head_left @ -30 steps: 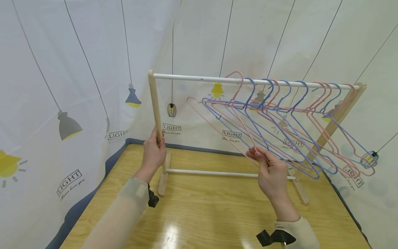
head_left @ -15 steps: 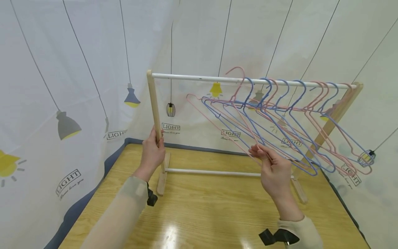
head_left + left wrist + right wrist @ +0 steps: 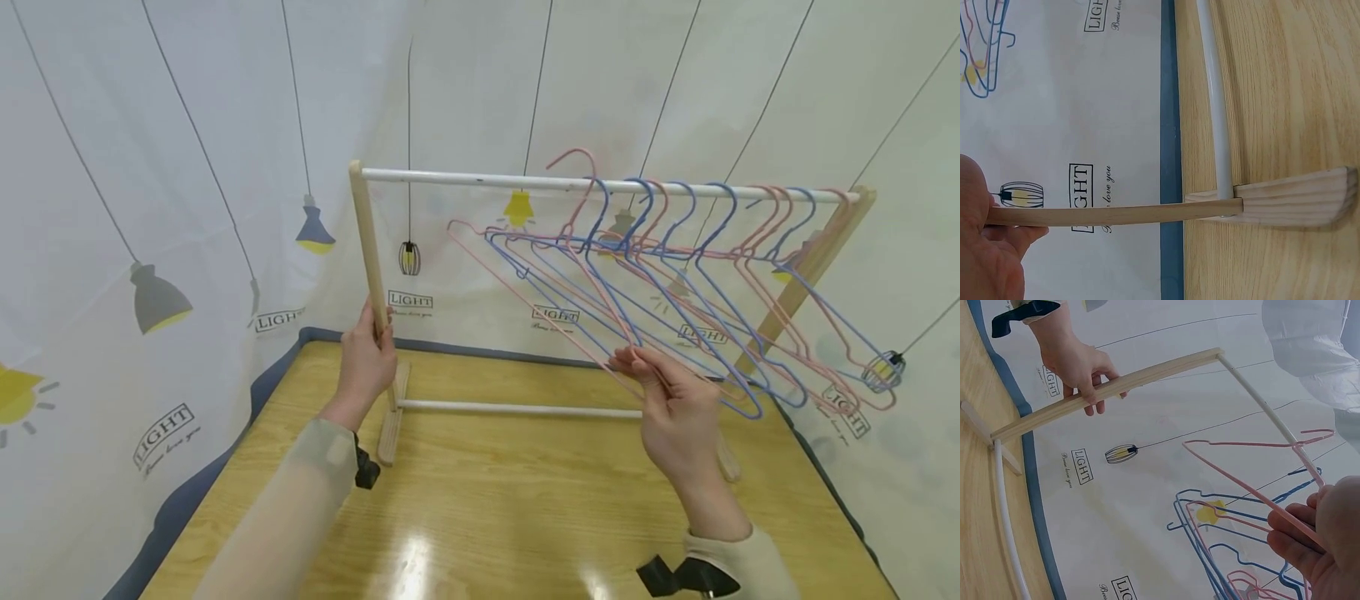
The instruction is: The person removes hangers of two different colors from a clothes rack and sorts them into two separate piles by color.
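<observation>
A wooden clothes rack [image 3: 365,242] with a white top rail [image 3: 450,177] stands on a table. My left hand [image 3: 367,362] grips its left post, which also shows in the left wrist view as the post [image 3: 1116,214] held by the hand [image 3: 985,250]. My right hand [image 3: 675,408] pinches the lower wire of a pink hanger [image 3: 576,151]. The hanger's hook stands above the rail. In the right wrist view, my fingers [image 3: 1322,544] hold the pink hanger [image 3: 1241,487]. Several blue and pink hangers [image 3: 712,275] hang on the rail to the right.
The wooden table [image 3: 487,517] is closed in by a white curtain [image 3: 150,167] printed with lamps, at the back and on both sides. The rack's foot [image 3: 1297,200] and lower white rod [image 3: 1216,94] rest on the table near its far edge.
The pink hanger has risen: its hook, level with the rail before, now stands above it. My right hand has moved slightly right. My left hand stays on the post.
</observation>
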{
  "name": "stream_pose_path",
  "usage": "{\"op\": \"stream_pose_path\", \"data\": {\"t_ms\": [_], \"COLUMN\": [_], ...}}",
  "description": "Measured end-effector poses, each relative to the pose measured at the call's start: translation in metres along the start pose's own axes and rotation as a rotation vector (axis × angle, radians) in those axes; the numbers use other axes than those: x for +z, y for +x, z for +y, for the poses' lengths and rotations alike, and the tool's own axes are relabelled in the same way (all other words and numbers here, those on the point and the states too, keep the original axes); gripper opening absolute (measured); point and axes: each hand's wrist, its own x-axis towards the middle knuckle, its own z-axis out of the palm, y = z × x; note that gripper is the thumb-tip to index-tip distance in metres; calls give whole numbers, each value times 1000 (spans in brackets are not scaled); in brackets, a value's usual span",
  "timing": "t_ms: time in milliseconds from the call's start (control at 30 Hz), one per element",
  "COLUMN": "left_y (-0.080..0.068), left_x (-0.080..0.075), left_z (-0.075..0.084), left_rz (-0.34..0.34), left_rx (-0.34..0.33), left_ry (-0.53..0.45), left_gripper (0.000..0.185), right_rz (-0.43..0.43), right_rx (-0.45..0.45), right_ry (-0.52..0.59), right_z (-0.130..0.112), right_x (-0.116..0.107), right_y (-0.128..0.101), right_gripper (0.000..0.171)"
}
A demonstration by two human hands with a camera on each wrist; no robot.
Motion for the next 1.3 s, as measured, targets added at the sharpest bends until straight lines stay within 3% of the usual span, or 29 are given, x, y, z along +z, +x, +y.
{"op": "stream_pose_path", "data": {"t_ms": [167,367,700,1133,1300], "left_y": [1,1,1,2,2], "left_x": [-1,-1,-2,0,0], "left_z": [1,1,4,3,3], "left_rz": [1,-2,-6,-8,-6], "left_rx": [-7,-11,-20,-30,-26], "left_ry": [8,1,-1,-5,5], "left_gripper": [47,45,41,41,39], "right_rz": [-36,-66,-157,-236,-270], "right_rx": [27,-47,-56,80,137], "right_ry": [-8,-60,-92,12,102], "right_z": [-4,-3,-3,-2,2], "right_x": [-4,-8,-13,-19,-21], "right_y": [-5,-12,-25,-57,-65], "right_gripper": [27,32,34,32,35]}}
